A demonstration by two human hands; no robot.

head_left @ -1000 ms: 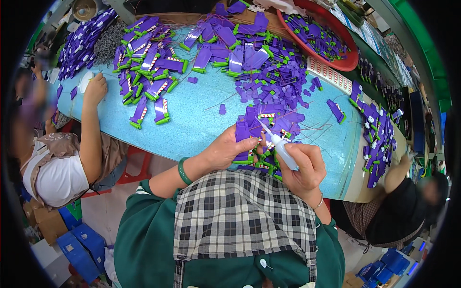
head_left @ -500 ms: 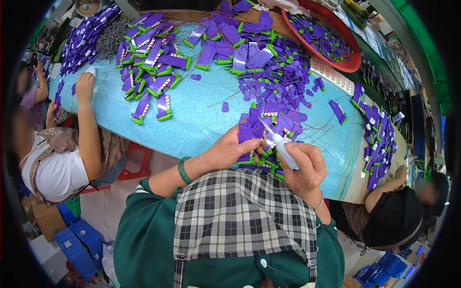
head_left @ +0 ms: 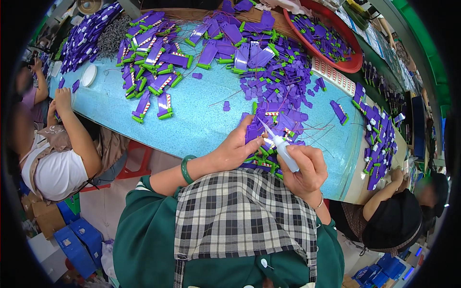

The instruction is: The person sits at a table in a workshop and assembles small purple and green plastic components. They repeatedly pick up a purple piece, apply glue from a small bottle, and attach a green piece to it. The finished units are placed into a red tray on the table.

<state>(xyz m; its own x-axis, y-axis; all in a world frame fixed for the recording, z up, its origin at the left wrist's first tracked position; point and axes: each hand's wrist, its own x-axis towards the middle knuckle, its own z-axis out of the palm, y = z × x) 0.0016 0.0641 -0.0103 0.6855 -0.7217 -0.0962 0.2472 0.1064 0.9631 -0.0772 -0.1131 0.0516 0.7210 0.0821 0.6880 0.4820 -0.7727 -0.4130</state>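
Note:
My left hand (head_left: 236,148) is closed on a purple plastic piece (head_left: 250,131), pinched between thumb and fingers above the near side of the table. In my right hand (head_left: 308,172) is a small translucent squeeze bottle (head_left: 286,154) with a long thin nozzle. Its tip points up and left, close to the purple piece; whether they touch I cannot tell. Beneath and around both hands lie wing-shaped purple pieces with green ends and red-and-white stripes (head_left: 272,114). Fingers and thumb hide part of the held piece.
Beyond my hands is a heap of small purple pieces (head_left: 288,81) with thin wires. Striped purple-and-green pieces (head_left: 156,53) are piled at the far left. A red basin (head_left: 353,62) of parts stands far right. Co-workers sit on both sides; a white round dish (head_left: 89,76) is near the left one.
My left hand has turned the purple piece slightly, while the bottle stays nearly in place. The left co-worker's hand has moved away from the white dish toward their other hand.

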